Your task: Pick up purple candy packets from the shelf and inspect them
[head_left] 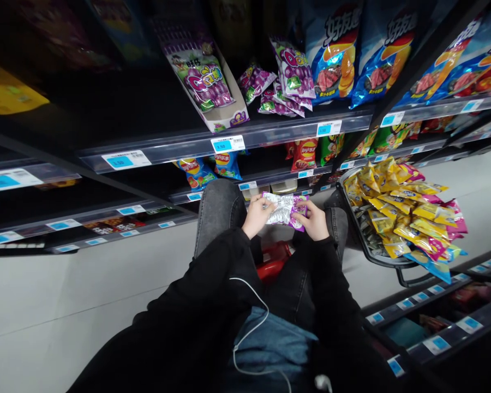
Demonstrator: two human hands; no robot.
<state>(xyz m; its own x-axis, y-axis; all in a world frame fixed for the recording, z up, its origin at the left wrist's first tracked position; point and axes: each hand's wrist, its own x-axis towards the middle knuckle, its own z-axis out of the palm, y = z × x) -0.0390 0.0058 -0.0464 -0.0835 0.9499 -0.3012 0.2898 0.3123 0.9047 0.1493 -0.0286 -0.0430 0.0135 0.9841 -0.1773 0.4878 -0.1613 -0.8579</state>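
Left hand (258, 215) and right hand (312, 219) each grip one end of a packet (281, 209), which spans the gap between them, pale side up. Beyond both hands: shelf (167, 147), purple bags (294, 68), box (240, 118). Right of right hand: basket (363, 249) heaped with mostly yellow bags (401, 204).

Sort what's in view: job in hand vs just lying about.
In hand or apparently related:
silver-white, purple-edged plastic packet, in the grip of left hand and right hand
purple-and-white grape-print plastic packets
open white-and-purple cardboard box

Just lying about, apparently:
black-rimmed basket heaped with shiny, mostly yellow packets
tall blue plastic snack bags
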